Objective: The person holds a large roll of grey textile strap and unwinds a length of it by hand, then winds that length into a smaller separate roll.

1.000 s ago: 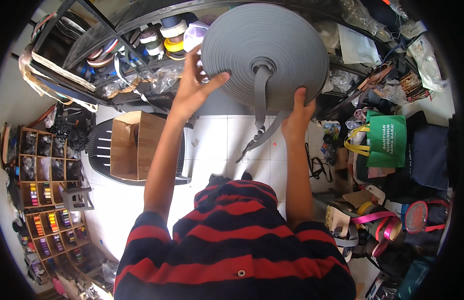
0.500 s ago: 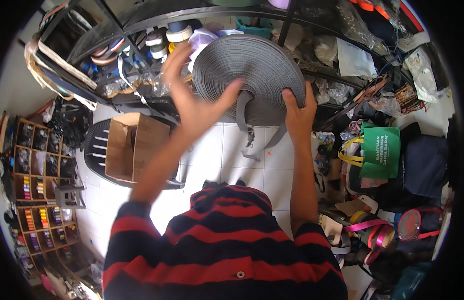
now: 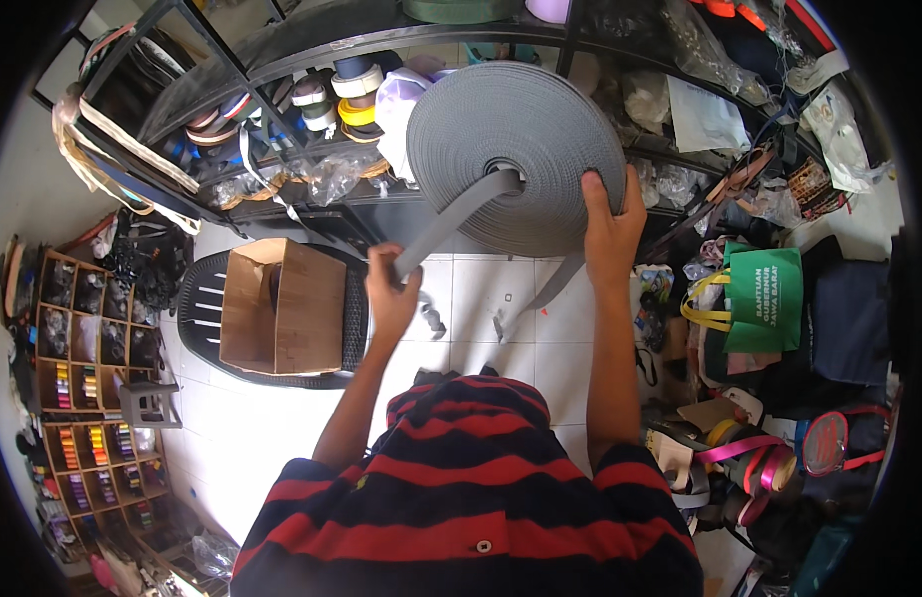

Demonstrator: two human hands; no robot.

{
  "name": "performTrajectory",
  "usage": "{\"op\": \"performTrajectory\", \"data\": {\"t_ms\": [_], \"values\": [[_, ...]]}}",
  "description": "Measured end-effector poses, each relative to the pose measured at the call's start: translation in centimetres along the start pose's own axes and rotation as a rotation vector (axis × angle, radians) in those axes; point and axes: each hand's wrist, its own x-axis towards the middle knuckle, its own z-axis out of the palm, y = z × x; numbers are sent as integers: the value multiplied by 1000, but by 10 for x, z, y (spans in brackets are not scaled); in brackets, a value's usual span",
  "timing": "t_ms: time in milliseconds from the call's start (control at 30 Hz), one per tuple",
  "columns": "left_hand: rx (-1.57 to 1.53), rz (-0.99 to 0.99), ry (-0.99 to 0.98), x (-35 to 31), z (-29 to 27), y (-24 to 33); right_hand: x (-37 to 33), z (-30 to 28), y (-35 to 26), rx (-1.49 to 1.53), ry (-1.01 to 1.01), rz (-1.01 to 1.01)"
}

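A large roll of grey webbing is held up in front of me, its flat coiled side facing me. My right hand grips its right edge, thumb on the near face and the other fingers behind. From the core, the inner end of the strap runs down and left to my left hand, whose fingers are closed on it. Another loose length of webbing hangs below the roll beside my right hand. Several small grey scraps lie on the tiled floor beneath.
On the left, a cardboard box rests on a black chair. Beyond the roll runs a black shelf with webbing rolls. Thread spools fill a wooden rack at far left. A green bag and piled goods line the right.
My left hand, earlier spread and blurred near the roll's face, has come down and now holds the inner strap end, drawn out leftward. The roll has shifted slightly right.
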Motion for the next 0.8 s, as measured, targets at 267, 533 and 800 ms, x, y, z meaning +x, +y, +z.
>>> {"op": "performTrajectory", "data": {"t_ms": [267,533,800], "values": [[444,515,-479,76,-58,144,-2,1,6,-39,-172,0],[812,556,-793,122,-32,229,-10,10,11,-13,-346,24],[957,715,-729,150,17,215,-30,20,6,47,-415,85]]}}
